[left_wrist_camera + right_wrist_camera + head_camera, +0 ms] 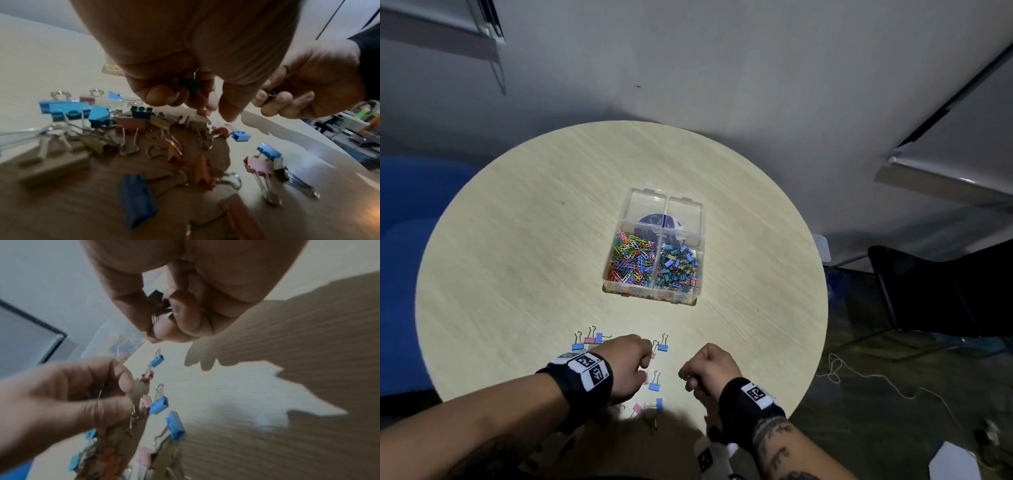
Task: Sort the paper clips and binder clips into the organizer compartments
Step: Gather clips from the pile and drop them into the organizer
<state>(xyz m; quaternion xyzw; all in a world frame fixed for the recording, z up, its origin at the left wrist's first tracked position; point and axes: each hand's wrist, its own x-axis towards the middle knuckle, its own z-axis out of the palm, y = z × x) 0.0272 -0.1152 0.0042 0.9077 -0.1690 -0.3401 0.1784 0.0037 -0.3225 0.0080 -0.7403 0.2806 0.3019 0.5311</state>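
My left hand (185,68) has its fingers curled round a small dark green binder clip (192,84), and the thumb and forefinger tips pinch toward a pink one just below. My right hand (180,305) is closed on a small dark clip (159,302), its wire handles caught between thumb and fingers. Both hands hover low over the near edge of the round table (517,240), close together but not touching.

Under and around them lie the loose binder clips (131,123), blue, pink and tan, scattered on the wood; a blue one (654,385) sits between my two wrists. Farther off, at the table's middle, stands the clear organizer (616,270). Its near-left compartment holds coloured paper clips (631,262); its near-right compartment holds binder clips (679,269). The two far compartments look almost bare.

I judge I am mid-gather, picking binder clips from the pile. Next I would carry both handfuls forward and release them over the near-right compartment, keeping clear of the divider so nothing spills among the paper clips.
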